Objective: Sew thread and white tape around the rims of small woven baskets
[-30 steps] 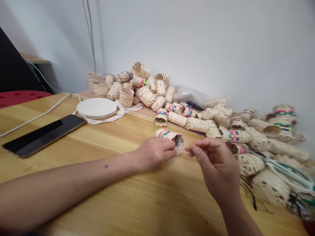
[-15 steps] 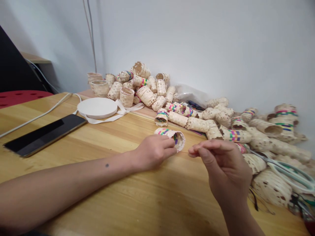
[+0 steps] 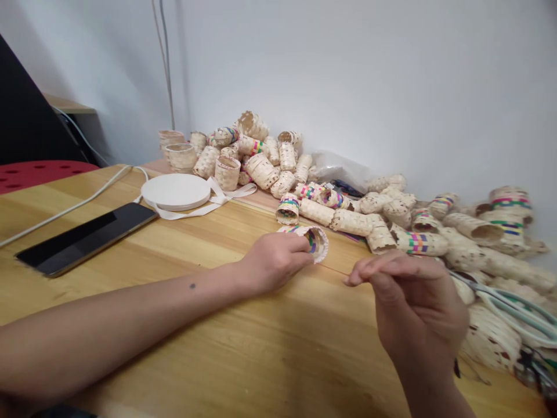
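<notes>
Small woven basket (image 3: 317, 244), multicolored band, sideways in left hand (image 3: 273, 262)

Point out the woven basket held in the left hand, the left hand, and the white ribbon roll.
woven basket (image 3: 314, 242), head view, on its open end
left hand (image 3: 273, 262), head view, on its back
white ribbon roll (image 3: 176, 191), head view, on its flat top

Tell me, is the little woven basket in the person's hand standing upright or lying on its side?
Lying on its side: the left hand grips the woven basket with its open mouth facing sideways, toward the right hand.
</notes>
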`<state>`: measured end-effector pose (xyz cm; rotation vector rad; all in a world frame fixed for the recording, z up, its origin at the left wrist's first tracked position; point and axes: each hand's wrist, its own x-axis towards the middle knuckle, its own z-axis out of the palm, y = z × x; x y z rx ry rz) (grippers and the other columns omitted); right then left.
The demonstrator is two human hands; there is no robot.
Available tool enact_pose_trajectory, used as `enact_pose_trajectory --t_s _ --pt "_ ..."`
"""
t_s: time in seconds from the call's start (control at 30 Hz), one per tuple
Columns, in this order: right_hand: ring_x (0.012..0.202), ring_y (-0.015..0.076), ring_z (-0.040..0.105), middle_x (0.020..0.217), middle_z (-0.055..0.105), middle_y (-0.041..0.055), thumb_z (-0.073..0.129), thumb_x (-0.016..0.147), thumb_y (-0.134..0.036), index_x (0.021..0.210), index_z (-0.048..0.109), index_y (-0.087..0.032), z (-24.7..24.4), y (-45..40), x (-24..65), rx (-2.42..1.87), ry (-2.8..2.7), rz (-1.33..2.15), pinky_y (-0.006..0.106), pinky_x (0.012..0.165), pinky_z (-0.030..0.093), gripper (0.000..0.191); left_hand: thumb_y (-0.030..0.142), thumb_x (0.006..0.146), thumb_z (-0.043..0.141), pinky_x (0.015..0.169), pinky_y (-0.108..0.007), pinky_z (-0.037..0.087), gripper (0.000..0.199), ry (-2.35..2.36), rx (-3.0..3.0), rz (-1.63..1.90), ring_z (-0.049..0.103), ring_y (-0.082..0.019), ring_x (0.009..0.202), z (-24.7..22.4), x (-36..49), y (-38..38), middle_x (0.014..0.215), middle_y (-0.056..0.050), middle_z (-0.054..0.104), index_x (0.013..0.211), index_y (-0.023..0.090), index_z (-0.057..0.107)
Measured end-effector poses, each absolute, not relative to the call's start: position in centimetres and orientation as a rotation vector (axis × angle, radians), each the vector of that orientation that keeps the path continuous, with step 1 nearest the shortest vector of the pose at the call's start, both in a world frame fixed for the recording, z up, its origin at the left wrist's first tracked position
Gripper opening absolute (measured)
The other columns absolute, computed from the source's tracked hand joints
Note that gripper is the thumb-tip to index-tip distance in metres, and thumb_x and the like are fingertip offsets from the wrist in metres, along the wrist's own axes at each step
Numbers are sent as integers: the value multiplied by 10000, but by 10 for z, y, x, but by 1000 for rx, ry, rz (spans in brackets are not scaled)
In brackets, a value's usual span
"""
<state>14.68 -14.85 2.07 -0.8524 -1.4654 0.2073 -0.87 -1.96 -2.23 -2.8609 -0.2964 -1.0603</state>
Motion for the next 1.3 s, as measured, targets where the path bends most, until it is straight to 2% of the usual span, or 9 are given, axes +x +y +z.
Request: enact_pose_trajectory --t_s 0.17,0.27,0.4,0.5,0.67,1.3 --pt "677 125 657 787 637 -18 592 869 -143 923 623 -222 13 -145 149 -1020 -1418 207 280 660 557 100 240 944 495 670 -208 435 211 -261 -2943 -1455 611 -125 788 -18 -9 -12 885 -53 680 924 141 679" --pt "659 121 647 745 655 -20 590 881 -236 890 640 -220 11 -142 150 -1274 -1440 193 241 621 524 53 203 904 566 709 -211 457 138 -316 -2993 -1550 628 -122 789 -11 -7 -13 905 -41 706 977 146 669" --pt "594 128 612 680 662 -7 567 877 -266 841 679 -203 12 -137 152 -1515 -1624 84 236 567 470 133 180 874 601 692 -200 457 104 -462 -3122 -1573 625 -108 735 -5 -7 -17 866 -10 719 933 163 685" --pt "578 133 601 695 672 4 549 872 -258 886 705 -194 10 -135 154 -1570 -1676 64 242 555 456 169 195 866 609 665 -202 436 94 -545 -3149 -1555 608 -107 698 -4 -7 -16 801 2 710 860 165 698" --pt "565 138 599 693 684 13 531 871 -268 927 721 -187 7 -132 154 -1604 -1707 104 248 543 451 214 189 866 611 661 -201 403 91 -576 -3191 -1529 595 -107 724 -4 -8 -14 792 13 697 855 163 697" --pt "524 124 553 648 668 2 514 857 -235 950 730 -180 6 -132 154 -1612 -1737 104 244 518 429 241 210 890 566 680 -218 438 144 -540 -3213 -1505 615 -124 745 -4 -7 -19 802 -8 702 852 159 695"
